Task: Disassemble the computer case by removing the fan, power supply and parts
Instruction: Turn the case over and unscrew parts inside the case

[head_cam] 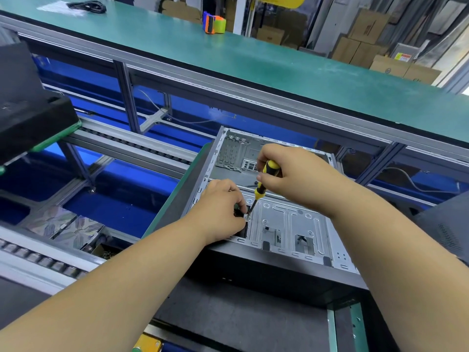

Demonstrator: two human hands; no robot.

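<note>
Computer case (286, 224) lies open on its side in front of me, bare metal tray facing up. My right hand (286, 168) is wrapped around the yellow-and-black screwdriver (264, 182), shaft angled down and left, tip seated on a small screw (246, 217) just beside my left fingertips. My left hand (223, 201) is curled, fingers pinching a small dark part (238, 212) at the case's left edge; what that part is, I cannot tell. Beyond my knuckles: green bench top (253, 67) with an orange-and-green tape dispenser (214, 23). Far left of my left hand sits a black case (33, 107).
</note>
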